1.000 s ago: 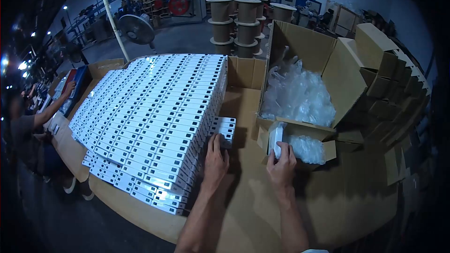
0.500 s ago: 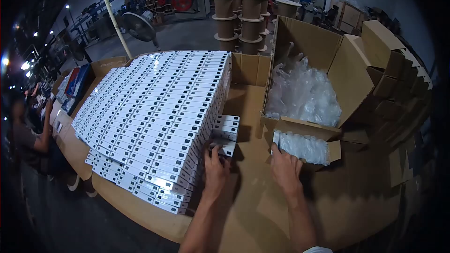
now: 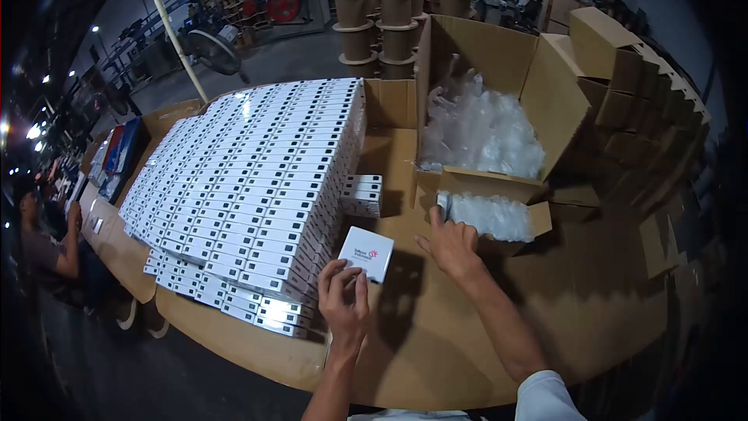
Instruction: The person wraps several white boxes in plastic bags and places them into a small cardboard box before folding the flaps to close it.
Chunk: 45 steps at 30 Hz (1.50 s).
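Note:
My left hand grips a small flat white box with red and dark print on its face, tilted up above the table. To its left rises a big stack of white boxes with dark squares on their ends. A short pile of the same boxes stands at the stack's right side. My right hand is at the near left corner of a small open carton, index finger stretched onto a white box edge, thumb apart. Clear bubble wrap fills the rest of that carton.
Behind the small carton, a large open cardboard box holds loose clear plastic wrap. Folded cartons are piled at the right. Another person sits at far left. Cable spools and a fan stand beyond the table.
My left hand has drawn a white box away from the short pile, toward me. My right hand stays at the small carton's left end, its thumb now spread. The view has shifted slightly.

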Available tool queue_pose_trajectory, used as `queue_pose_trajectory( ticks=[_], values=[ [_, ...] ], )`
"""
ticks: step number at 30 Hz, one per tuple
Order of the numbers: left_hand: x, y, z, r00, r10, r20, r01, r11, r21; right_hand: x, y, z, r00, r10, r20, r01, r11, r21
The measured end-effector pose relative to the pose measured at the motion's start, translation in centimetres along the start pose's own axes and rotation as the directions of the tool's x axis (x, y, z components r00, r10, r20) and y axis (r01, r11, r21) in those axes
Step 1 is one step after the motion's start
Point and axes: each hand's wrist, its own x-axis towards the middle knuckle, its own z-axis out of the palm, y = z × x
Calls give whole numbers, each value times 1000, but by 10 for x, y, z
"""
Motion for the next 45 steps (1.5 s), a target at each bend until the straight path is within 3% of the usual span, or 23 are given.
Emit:
queue_pose_trajectory(
  ticks=[2,4,5,6,8,9,10,11,14,16,17,18,20,21,24,26,29,32,34,35,39,43,45],
  values=[
    [-17,0,-2,999,-17,-35,12,991,-136,-33,-6,-19,984,-6,-179,31,990,134],
    [-33,15,-7,993,-112,32,117,956,-270,-79,-12,-37,932,2,-363,89,968,234],
    [-39,29,-6,992,-119,35,124,954,-274,-99,-9,-28,917,-26,-398,198,897,396],
    [-45,45,-5,991,-126,34,130,952,-276,-118,-6,-19,896,-54,-441,310,787,534],
    [-63,56,-2,988,-120,97,146,936,-321,-156,0,-24,971,-131,-199,236,440,866],
    [-68,70,-1,979,-127,159,172,932,-319,-167,5,-11,986,-66,-156,167,260,951],
    [-79,74,2,937,-258,236,332,867,-371,-178,11,6,995,-13,-102,103,62,993],
    [-89,78,7,930,-242,275,337,861,-381,-188,17,23,999,25,-41,44,-143,989],
    [-110,55,18,868,-284,408,428,844,-323,-206,43,61,975,119,-190,193,-8,981],
    [-95,51,31,829,-313,463,483,819,-310,-220,59,66,979,194,-66,85,-94,992],
    [-75,45,38,871,-140,471,249,952,-178,-226,68,65,974,225,0,33,-142,989],
    [-54,41,45,865,36,500,-16,999,-46,-229,77,63,971,239,8,31,-162,986],
    [6,70,78,850,283,445,-300,953,-32,-231,90,59,964,265,19,37,-204,978],
    [37,81,98,826,366,430,-410,912,12,-230,92,55,946,324,13,48,-179,983],
    [128,104,168,708,611,356,-687,713,143,-226,108,52,958,285,11,46,-191,980],
    [176,103,212,619,697,362,-770,628,107,-224,120,54,974,225,-20,44,-102,994],
    [215,92,249,705,387,594,-655,675,339,-219,120,40,963,263,-50,79,-101,992],
    [268,77,267,635,319,704,-639,729,246,-223,121,30,950,314,3,47,-152,987],
    [279,93,263,766,292,573,-480,853,206,-227,128,34,951,310,6,53,-182,982],
    [285,101,259,792,224,568,-446,847,289,-229,132,34,952,305,1,53,-168,984],
    [287,125,240,847,154,508,-305,925,228,-231,142,38,950,311,-38,75,-109,991],
    [276,124,219,853,299,428,-294,952,-79,-227,144,39,944,326,-49,107,-161,981],
    [254,127,203,864,327,382,-205,922,-327,-222,143,42,934,332,-129,176,-114,978]
  ],
)
